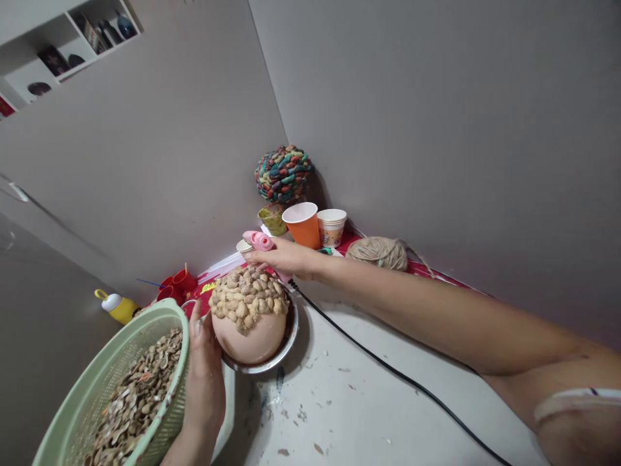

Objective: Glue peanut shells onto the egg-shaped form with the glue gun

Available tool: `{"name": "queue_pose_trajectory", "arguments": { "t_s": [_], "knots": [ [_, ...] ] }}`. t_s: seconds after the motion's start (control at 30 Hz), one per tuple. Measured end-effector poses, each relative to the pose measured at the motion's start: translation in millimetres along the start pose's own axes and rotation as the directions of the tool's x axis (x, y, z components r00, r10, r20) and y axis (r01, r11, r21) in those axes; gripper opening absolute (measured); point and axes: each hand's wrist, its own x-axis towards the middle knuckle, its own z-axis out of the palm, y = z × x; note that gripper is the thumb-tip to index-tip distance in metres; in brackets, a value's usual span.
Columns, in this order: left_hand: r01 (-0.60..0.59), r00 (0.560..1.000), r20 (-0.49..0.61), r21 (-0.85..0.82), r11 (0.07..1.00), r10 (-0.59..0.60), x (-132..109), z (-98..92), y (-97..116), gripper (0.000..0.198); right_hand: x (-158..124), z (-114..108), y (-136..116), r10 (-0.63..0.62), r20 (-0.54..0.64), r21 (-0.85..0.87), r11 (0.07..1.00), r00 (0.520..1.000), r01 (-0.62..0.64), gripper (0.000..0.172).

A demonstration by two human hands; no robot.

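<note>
A peach-coloured ball [250, 340] rests in a shallow metal bowl [287, 340]; its top is covered with peanut shells [247, 294]. My right hand [284, 257] is closed round a pink glue gun [259, 241] held just above and behind the ball, its black cord [388, 369] trailing across the floor. My left hand [204, 375] lies against the ball's left side, fingers extended, between the ball and a green basket [82, 414] full of loose peanut shells [133, 401].
In the corner stand a multicoloured shell ball [284, 173] on a pot, an orange cup [303, 224], a paper cup [332, 226] and a ball of twine [381, 252]. Red cups [182, 281] and a yellow bottle [119, 305] lie left. Shell scraps litter the white floor [349, 414].
</note>
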Motion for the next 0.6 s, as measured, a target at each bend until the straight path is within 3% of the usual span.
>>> {"name": "queue_pose_trajectory", "arguments": {
  "t_s": [0.23,0.43,0.6],
  "knots": [
    [0.052,0.990,0.135,-0.057,0.997,-0.044,9.2,-1.2,1.4,0.065,-12.0,-8.7,-27.7,0.042,0.010,0.167,0.985,0.999,-0.043,0.025],
    [0.077,0.997,0.030,-0.090,0.993,-0.075,9.6,0.1,3.4,0.067,-17.8,-5.8,-33.3,0.032,0.026,0.248,0.968,0.999,-0.037,0.025],
    [0.017,0.999,-0.029,-0.066,0.998,-0.019,4.4,-2.0,4.2,0.068,-21.2,-0.9,-40.3,0.144,0.028,0.324,0.935,0.989,-0.145,0.024]
  ]
}}
